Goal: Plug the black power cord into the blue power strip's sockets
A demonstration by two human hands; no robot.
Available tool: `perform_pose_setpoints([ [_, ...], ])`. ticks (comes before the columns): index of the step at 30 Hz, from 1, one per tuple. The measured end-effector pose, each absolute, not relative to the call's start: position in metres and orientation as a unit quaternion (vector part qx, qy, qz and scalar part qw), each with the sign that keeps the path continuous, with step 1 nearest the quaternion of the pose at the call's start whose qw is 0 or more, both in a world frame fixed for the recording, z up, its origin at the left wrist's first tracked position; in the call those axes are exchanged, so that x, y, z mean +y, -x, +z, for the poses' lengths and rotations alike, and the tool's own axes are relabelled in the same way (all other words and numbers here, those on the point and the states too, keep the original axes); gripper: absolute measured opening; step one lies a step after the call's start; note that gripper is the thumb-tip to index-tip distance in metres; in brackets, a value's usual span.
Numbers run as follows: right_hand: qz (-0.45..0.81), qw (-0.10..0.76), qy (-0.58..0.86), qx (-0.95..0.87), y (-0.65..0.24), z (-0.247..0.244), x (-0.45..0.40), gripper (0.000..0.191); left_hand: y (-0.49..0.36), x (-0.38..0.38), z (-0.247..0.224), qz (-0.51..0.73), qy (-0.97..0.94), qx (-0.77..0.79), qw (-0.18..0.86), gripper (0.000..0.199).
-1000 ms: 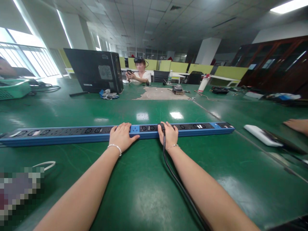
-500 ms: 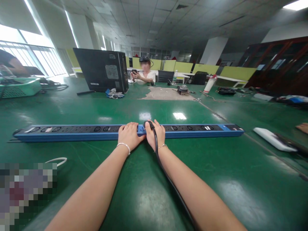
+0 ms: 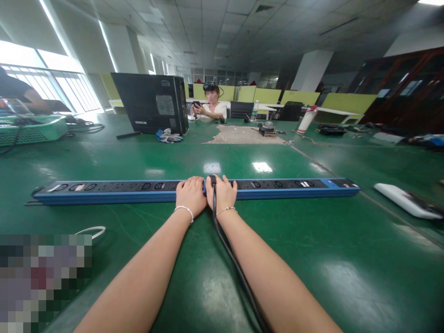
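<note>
A long blue power strip [image 3: 104, 198] with black sockets along its top lies across the green table. Near its middle, my left hand [image 3: 191, 194] wraps over the strip, fingers on the far side. Close beside it on the right, my right hand [image 3: 222, 194] grips a black power plug [image 3: 212, 179] against the strip's top; whether its pins sit in a socket is hidden. From the plug a thick black cable [image 3: 225, 245] runs back toward me along my right forearm.
A black computer case [image 3: 149, 104] stands at the back left beside work gloves [image 3: 169, 136]. Far left is a green basket [image 3: 41, 131]. A white object [image 3: 402, 200] lies at right. Across the table sits a person [image 3: 213, 108] holding a dark device. A blurred-out item [image 3: 41, 277] is at front left.
The plug in my right hand has turned more upright, and its cable now falls straighter toward me. My two hands are closer together. The whole view has shifted slightly.
</note>
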State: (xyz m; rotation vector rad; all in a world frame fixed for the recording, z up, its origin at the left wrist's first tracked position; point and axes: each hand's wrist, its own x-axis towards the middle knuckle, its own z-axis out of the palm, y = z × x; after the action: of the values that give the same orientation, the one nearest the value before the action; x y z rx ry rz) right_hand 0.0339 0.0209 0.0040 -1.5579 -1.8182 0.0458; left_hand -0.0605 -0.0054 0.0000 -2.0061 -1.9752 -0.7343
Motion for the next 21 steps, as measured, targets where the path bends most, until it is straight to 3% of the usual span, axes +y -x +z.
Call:
perform_pose_setpoints([
  [9,-0.002,0.323,0.586,-0.744,-0.038,-0.001,0.011,0.047,0.061,-0.004,-0.001,-0.262,0.679,-0.674,0.128,0.048],
  [21,0.001,0.206,0.509,-0.836,-0.074,0.010,0.010,0.051,0.065,-0.006,0.010,-0.260,0.736,-0.622,0.059,0.046],
])
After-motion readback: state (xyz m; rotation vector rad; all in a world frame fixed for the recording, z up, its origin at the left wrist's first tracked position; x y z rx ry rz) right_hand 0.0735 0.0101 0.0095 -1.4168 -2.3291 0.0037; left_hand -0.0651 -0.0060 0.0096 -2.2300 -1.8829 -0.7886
